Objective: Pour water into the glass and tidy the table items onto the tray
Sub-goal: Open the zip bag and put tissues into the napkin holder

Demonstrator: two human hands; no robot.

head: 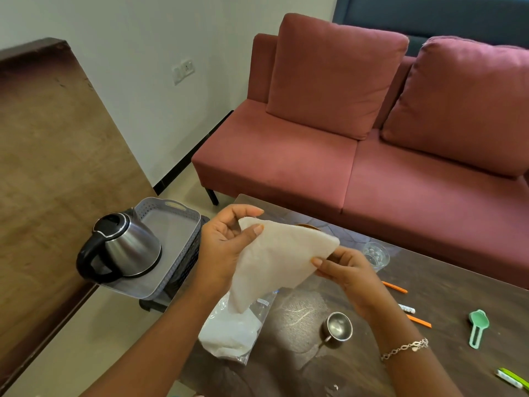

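Observation:
Both hands hold a white cloth (274, 262) up above the dark table (446, 353). My left hand (226, 242) pinches its upper left corner and my right hand (343, 270) pinches its right corner. A clear glass (376, 253) stands on the table beyond my right hand. A steel kettle (123, 247) with a black handle sits on the grey tray (177, 224), which rests on a dark stool left of the table. On the table lie a small steel cup (337, 329), a clear plastic bag of white cloths (234, 330), a green scoop (478, 325) and orange pens (418, 320).
A red sofa (372, 144) runs along the far side of the table. A brown wooden surface (51, 167) fills the left. White and green markers (512, 378) lie at the table's right front edge. A wet patch (300, 313) shows on the tabletop.

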